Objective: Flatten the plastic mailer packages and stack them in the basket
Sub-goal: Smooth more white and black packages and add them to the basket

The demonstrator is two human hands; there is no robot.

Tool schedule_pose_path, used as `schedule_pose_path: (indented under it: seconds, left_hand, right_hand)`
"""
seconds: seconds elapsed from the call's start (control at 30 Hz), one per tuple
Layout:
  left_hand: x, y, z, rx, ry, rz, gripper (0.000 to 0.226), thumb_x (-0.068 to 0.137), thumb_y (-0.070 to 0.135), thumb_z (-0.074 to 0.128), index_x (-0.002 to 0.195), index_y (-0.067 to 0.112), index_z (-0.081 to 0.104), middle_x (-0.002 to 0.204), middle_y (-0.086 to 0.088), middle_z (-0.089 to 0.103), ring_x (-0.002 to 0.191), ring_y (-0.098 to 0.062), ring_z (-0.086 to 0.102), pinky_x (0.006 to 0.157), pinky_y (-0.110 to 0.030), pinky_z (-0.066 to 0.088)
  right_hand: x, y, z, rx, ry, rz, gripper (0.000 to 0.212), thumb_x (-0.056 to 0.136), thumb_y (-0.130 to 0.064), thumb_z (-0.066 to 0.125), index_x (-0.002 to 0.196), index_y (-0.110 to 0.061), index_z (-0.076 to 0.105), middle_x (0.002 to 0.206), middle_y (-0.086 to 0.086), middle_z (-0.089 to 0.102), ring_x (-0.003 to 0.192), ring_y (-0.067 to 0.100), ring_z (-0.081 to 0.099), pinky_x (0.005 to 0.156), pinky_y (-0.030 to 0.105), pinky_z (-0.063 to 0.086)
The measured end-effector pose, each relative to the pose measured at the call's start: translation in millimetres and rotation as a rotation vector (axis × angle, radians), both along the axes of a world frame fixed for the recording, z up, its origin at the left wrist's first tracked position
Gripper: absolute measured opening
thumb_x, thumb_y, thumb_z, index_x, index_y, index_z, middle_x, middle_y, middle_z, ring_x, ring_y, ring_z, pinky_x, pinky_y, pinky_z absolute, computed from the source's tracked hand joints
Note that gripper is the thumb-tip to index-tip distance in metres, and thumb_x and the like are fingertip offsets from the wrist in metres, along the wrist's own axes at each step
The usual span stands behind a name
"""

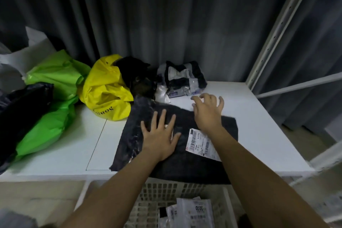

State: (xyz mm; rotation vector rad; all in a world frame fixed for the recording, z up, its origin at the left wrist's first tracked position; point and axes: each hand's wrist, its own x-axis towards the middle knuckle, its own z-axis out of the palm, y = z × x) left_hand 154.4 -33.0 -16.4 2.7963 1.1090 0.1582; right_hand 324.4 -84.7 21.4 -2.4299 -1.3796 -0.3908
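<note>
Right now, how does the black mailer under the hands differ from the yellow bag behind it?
The black mailer lies spread nearly flat on the white table, with the left hand pressing on it; the yellow bag sits crumpled and puffed up, untouched. The black mailer bears a white shipping label; the yellow bag shows dark printed lettering instead. The right hand hovers with fingers spread at the mailer's far edge. Both are plastic and rest on the same table.

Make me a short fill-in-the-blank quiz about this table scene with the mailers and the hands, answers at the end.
1. The left hand presses flat on the ____ mailer.
2. The white shipping label on that mailer lies beside the ____ forearm.
3. The crumpled bag with printed letters is ____.
4. The white basket sits at the table's ____ edge, already holding mailers.

Answers: black; right; yellow; near
</note>
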Motion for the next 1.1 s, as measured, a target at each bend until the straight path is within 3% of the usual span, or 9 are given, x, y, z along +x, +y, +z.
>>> schedule_pose_path:
  seconds: [0.07,0.13,0.2,0.27,0.43,0.5,0.6,0.87,1.1]
  left_hand:
    - [4,2,-14,-0.135,0.026,0.068,0.062,0.097,0.06,0.015,0.15,0.04,-0.008,0.159,0.004,-0.018,0.146,-0.023,-0.018,0.112,-0.063,0.0]
    - [10,5,-22,-0.243,0.021,0.138,0.06,0.097,0.059,0.014,0.149,0.042,-0.011,0.16,0.004,-0.016,0.146,-0.025,-0.017,0.112,-0.063,0.002]
    - [15,8,-24,-0.284,0.019,0.202,0.058,0.098,0.056,0.014,0.149,0.043,-0.012,0.161,0.002,-0.013,0.147,-0.028,-0.015,0.112,-0.065,0.003]
    - [21,9,-20,-0.328,0.071,0.239,0.059,0.098,0.055,0.014,0.148,0.043,-0.014,0.16,0.0,-0.016,0.145,-0.032,-0.017,0.11,-0.067,0.002]
    - [28,18,-14,-0.186,0.18,0.141,0.062,0.099,0.049,0.018,0.153,0.025,-0.001,0.159,-0.001,-0.021,0.145,-0.028,-0.022,0.113,-0.063,0.001]
    - [25,25,-19,-0.093,0.176,0.06,0.065,0.099,0.049,0.019,0.153,0.019,0.0,0.159,0.0,-0.021,0.145,-0.023,-0.021,0.116,-0.057,-0.002]
    - [20,29,-30,-0.111,0.121,0.009,0.068,0.098,0.051,0.021,0.152,0.025,-0.01,0.158,0.004,-0.022,0.146,-0.019,-0.019,0.117,-0.054,-0.005]
    - [20,31,-44,-0.186,0.089,0.043,0.065,0.097,0.055,0.02,0.149,0.04,-0.016,0.157,0.011,-0.024,0.145,-0.027,-0.022,0.109,-0.064,-0.01]
    - [21,32,-47,-0.212,0.1,0.054,0.062,0.096,0.058,0.02,0.147,0.047,-0.015,0.157,0.011,-0.024,0.144,-0.033,-0.023,0.107,-0.069,-0.009]
  right_hand:
    - [-12,-5,-20,0.029,0.012,0.055,0.037,0.098,-0.031,0.04,0.13,-0.024,0.057,0.135,0.01,0.051,0.129,0.032,0.04,0.112,0.056,0.009]
    - [-27,-15,-37,-0.067,0.063,0.071,0.056,0.096,-0.045,0.019,0.14,-0.028,0.047,0.15,0.01,0.038,0.139,0.034,0.03,0.112,0.06,0.01]
    - [-35,-24,-50,-0.236,0.138,0.028,0.066,0.092,-0.055,0.003,0.151,-0.034,0.023,0.161,0.006,0.013,0.146,0.036,0.009,0.113,0.06,0.002]
    - [-38,-29,-65,-0.355,0.22,-0.011,0.063,0.094,-0.06,0.001,0.153,-0.038,0.002,0.162,0.002,-0.007,0.147,0.035,-0.008,0.113,0.058,-0.007]
    - [-40,-25,-76,-0.372,0.182,-0.003,0.083,0.073,-0.063,-0.02,0.151,-0.04,-0.006,0.161,0.002,-0.012,0.146,0.034,-0.012,0.112,0.06,-0.01]
    - [-42,-20,-76,-0.369,0.158,0.023,0.083,0.072,-0.06,-0.02,0.151,-0.04,-0.004,0.162,0.002,-0.011,0.146,0.033,-0.014,0.111,0.06,-0.012]
    - [-46,-16,-80,-0.347,0.146,0.055,0.081,0.075,-0.061,-0.018,0.152,-0.039,-0.001,0.162,0.002,-0.008,0.147,0.033,-0.014,0.11,0.06,-0.015]
    - [-43,-12,-91,-0.402,0.211,0.024,0.076,0.072,-0.065,-0.02,0.146,-0.047,-0.016,0.16,-0.001,-0.019,0.144,0.036,-0.023,0.111,0.064,-0.014]
    - [-41,-13,-92,-0.427,0.244,0.018,0.06,0.09,-0.064,-0.002,0.146,-0.049,-0.015,0.16,-0.001,-0.019,0.144,0.037,-0.023,0.111,0.064,-0.013]
